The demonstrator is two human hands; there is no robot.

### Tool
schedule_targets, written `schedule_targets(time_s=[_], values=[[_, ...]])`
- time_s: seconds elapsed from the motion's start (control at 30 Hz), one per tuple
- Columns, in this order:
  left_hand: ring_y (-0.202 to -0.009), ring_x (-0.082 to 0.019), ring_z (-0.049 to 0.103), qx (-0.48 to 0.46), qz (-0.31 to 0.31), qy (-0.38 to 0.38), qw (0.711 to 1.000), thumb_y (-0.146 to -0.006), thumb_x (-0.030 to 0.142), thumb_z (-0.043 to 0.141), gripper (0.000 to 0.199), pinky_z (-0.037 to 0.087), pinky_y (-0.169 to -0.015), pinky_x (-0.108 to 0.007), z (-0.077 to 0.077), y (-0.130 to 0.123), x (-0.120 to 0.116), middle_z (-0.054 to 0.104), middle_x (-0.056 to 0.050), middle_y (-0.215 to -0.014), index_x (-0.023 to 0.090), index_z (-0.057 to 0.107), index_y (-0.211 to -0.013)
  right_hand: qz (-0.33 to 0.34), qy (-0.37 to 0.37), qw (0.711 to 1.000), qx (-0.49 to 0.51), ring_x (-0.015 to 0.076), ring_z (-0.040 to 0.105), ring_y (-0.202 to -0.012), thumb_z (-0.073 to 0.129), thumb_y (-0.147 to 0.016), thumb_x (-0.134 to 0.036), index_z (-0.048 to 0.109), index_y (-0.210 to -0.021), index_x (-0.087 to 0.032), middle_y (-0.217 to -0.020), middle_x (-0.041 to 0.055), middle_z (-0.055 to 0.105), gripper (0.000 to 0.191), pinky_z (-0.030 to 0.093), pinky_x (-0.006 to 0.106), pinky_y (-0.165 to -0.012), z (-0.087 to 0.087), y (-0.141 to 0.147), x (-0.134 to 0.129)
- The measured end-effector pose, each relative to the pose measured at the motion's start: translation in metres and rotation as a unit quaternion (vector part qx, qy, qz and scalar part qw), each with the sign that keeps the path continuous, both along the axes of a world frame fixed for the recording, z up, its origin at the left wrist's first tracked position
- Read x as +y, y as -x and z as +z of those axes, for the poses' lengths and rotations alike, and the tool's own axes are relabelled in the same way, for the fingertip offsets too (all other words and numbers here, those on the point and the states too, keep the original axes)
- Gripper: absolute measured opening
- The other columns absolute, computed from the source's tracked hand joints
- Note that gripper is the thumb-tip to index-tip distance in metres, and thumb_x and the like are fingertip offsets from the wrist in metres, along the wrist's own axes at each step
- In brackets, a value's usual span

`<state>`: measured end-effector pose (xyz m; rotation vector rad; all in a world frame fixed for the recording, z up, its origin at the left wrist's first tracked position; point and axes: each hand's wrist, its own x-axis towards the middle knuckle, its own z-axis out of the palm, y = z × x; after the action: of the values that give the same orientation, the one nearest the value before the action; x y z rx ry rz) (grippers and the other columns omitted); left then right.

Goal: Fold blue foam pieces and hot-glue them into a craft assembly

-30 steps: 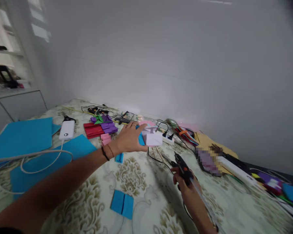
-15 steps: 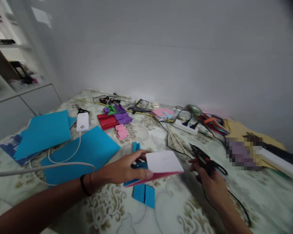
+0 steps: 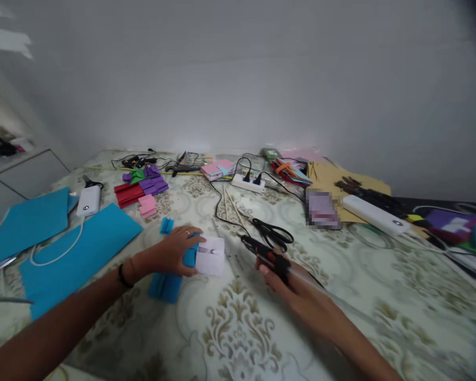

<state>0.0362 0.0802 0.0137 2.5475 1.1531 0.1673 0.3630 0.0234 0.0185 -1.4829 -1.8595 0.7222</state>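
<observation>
My left hand (image 3: 174, 251) is closed on a small folded piece with a blue part under the fingers and a white paper face (image 3: 212, 257) showing to the right. Folded blue paper pieces (image 3: 165, 287) lie below and above that hand. In my right hand (image 3: 280, 275) is a black glue gun (image 3: 265, 255) with an orange part, its tip pointing left toward the white paper, not touching it. Black-handled scissors (image 3: 275, 233) lie just beyond the glue gun.
Large blue sheets (image 3: 79, 254) and a white power bank (image 3: 89, 200) lie at left. Red (image 3: 129, 194), purple and pink folded papers sit farther back. A white power strip (image 3: 248, 182), cords and wooden sticks (image 3: 232, 207) are behind the hands. Yellow paper (image 3: 349, 180) lies at right.
The view has turned to the right. The white face lies flatter and the pink layer under it no longer shows. My right hand now holds the glue gun; the scissors lie apart beside it.
</observation>
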Motion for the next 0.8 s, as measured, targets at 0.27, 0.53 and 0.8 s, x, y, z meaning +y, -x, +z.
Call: schedule_targets(time_s=[0.27,0.53,0.8], values=[[-0.158,-0.029,0.036,0.008,-0.009,-0.051,0.999,-0.106,0.037,0.053,0.054,0.027,-0.131,-0.052,-0.011,-0.006,-0.008,0.043,-0.012,-0.168,0.023,0.045,-0.157,0.191,0.028,0.977,-0.088,0.0275,0.069,-0.093,0.055,-0.076,-0.014,0.065,-0.098,-0.023,-0.104,0.0103,0.071,0.026,0.057,0.040,-0.083,-0.001,-0.038,0.005],[-0.139,-0.034,0.056,0.017,-0.038,-0.067,0.997,-0.100,0.034,0.062,0.043,0.045,-0.116,-0.054,-0.026,0.017,-0.008,0.063,-0.013,-0.150,0.023,0.064,-0.141,0.084,-0.013,0.975,-0.208,0.0293,0.070,-0.096,0.057,-0.071,-0.012,0.071,-0.105,-0.021,-0.105,0.0124,0.072,0.038,0.060,0.044,-0.087,-0.039,-0.066,0.012],[-0.152,-0.031,0.045,-0.018,-0.060,-0.100,0.993,-0.106,0.034,0.053,0.046,0.038,-0.124,-0.052,-0.037,0.049,-0.033,0.055,-0.010,-0.160,0.022,0.057,-0.150,0.069,-0.157,0.949,-0.264,0.0378,0.064,-0.128,0.053,-0.099,-0.030,0.062,-0.143,-0.019,-0.140,0.0184,0.067,0.046,0.055,0.061,-0.106,-0.028,-0.020,-0.014]])
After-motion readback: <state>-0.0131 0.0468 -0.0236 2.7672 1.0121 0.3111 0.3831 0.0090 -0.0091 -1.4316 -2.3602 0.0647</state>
